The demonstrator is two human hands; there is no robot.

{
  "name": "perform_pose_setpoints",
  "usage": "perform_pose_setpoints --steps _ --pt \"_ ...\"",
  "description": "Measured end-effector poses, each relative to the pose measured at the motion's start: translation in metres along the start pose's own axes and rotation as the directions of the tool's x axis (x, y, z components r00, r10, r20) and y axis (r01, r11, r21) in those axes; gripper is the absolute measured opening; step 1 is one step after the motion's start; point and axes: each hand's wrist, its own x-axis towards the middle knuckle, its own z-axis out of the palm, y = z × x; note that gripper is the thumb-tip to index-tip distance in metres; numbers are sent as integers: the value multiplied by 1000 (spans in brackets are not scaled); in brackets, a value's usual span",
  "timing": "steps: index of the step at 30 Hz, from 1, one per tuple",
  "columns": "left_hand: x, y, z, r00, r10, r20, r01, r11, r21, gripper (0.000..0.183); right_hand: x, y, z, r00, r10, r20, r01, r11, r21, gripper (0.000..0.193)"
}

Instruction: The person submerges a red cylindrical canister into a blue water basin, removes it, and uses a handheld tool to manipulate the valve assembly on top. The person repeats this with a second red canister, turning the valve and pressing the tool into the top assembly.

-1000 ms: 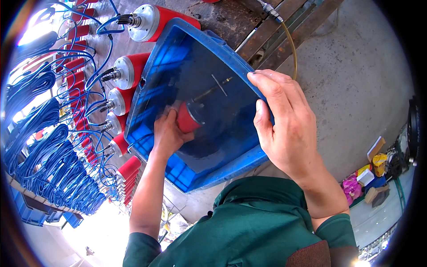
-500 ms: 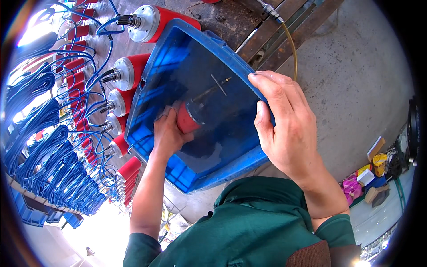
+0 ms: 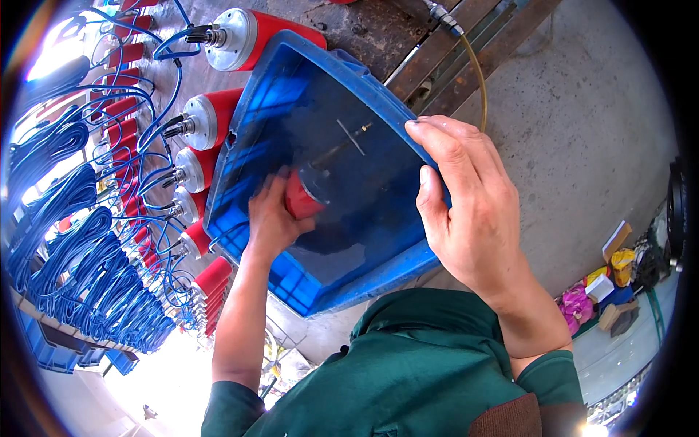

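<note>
My left hand [image 3: 271, 218] is closed around the side of a red cylinder [image 3: 302, 198], which sits inside a blue plastic tub [image 3: 364, 84], left of its middle. The tub holds dark, cloudy water [image 3: 331, 244], and my fingertips and much of the cylinder look dim beneath it. From the cylinder's grey far end a thin metal rod [image 3: 335, 154] slants toward the far right, bearing a crossbar [image 3: 351, 138] and ending in a brass-coloured tip [image 3: 366, 127].

My right hand [image 3: 473, 197] is at the tub's right rim, back upward, with my thumb and fingers apart and nothing between them that I can make out except a stretch of that rim; whether they press on it I cannot tell. My arms come out of a green shirt [image 3: 429, 364].

Just left of the tub lies a row of larger red housings [image 3: 280, 36] with silver end caps [image 3: 231, 40], blue leads running from them. Farther left hang thick bundles of blue cable [image 3: 95, 269]. Beyond the tub, on the far side, a yellowish hose [image 3: 480, 80] curves down past rusty steel beams [image 3: 473, 44]. On the right, past the concrete floor [image 3: 575, 131], a pink bag [image 3: 577, 308] and a yellow packet [image 3: 622, 268] lie in a heap.
</note>
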Motion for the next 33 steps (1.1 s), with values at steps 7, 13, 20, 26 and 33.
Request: perform_pose_setpoints --steps 7,13,20,26,33 --pt "2 1 -5 1000 9 14 -8 996 -92 95 0 1 0 1000 -5 2 5 1000 6 50" --pt "-2 -2 -4 1000 7 -16 -8 998 -63 95 0 0 -1 1000 -7 10 7 1000 1 51" --pt "-10 -10 3 996 16 -83 -25 994 -102 97 0 0 0 1000 -7 13 7 1000 -6 50" --pt "-13 -12 5 995 23 -99 -33 994 -103 98 0 0 1 1000 -14 -2 14 1000 -10 49" --pt "-14 -14 6 993 34 -113 -43 996 -83 100 0 -1 1 1000 -9 -3 9 1000 -2 49"
